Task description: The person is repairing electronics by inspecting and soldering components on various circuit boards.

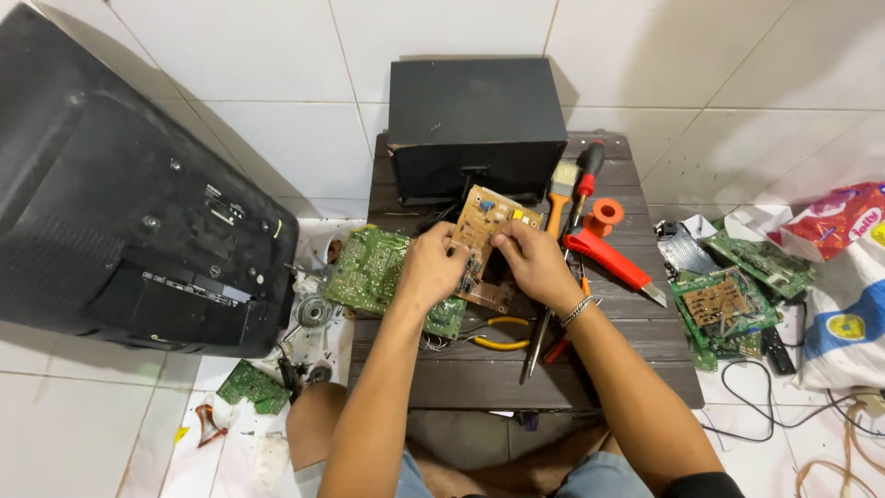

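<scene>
— What do the hands hold?
— Left hand [431, 266] and right hand [532, 261] both pinch the tan rectangular circuit board [484, 224], tilted over the dark slatted wooden table [479, 369].
— Nearby?
— Green circuit board [367, 268] at nine o'clock.

A makeshift electronics repair spot on a white tiled floor [701, 74]: green circuit boards [737, 286] at three o'clock, a black television back shell [120, 203] at nine.
</scene>
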